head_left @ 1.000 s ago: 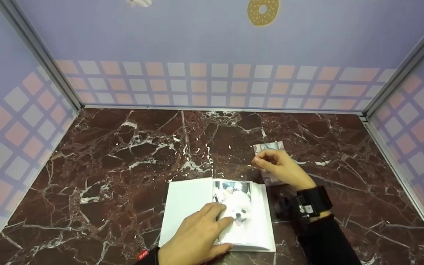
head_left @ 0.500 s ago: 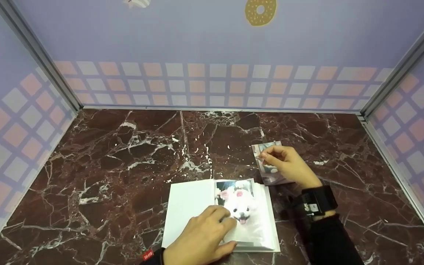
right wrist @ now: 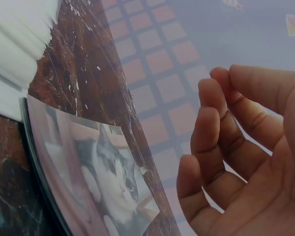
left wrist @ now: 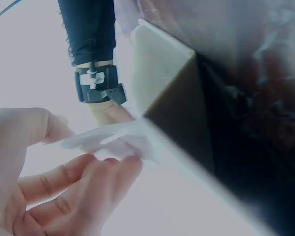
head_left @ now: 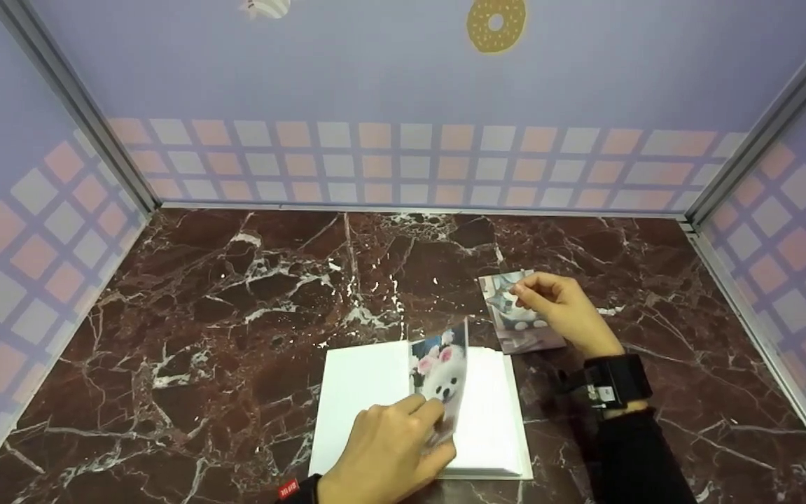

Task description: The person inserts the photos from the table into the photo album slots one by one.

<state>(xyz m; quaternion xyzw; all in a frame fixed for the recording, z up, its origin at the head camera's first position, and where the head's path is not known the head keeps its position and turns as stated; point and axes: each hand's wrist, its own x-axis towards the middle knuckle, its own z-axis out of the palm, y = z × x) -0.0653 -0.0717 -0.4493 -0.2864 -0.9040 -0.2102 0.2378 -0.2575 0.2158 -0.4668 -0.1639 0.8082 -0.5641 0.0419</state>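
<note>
A white photo album [head_left: 364,392] lies spread on the marble table. One of its page sleeves, bearing a photo of a white fluffy dog [head_left: 442,371], stands partly lifted. My left hand [head_left: 392,444] pinches that sleeve near its lower part; in the left wrist view the thin, clear page [left wrist: 110,137] runs between thumb and fingers. My right hand [head_left: 567,311] hovers over a cat photo [head_left: 508,315] to the right of the album. In the right wrist view its fingers are loosely curled, thumb and index tips close together, with nothing seen between them. The cat photo [right wrist: 110,177] lies below and apart from them.
Dark edges under the cat photo suggest a small stack. Purple panels with pink and white squares [head_left: 417,161] enclose the table [head_left: 199,315] at the back and both sides. A camera band [head_left: 616,385] sits on the right wrist.
The dog photo sleeve has risen from flat toward upright, with my left hand now pinching it. My right hand has drifted right and slightly toward me, uncovering more of the cat photo.
</note>
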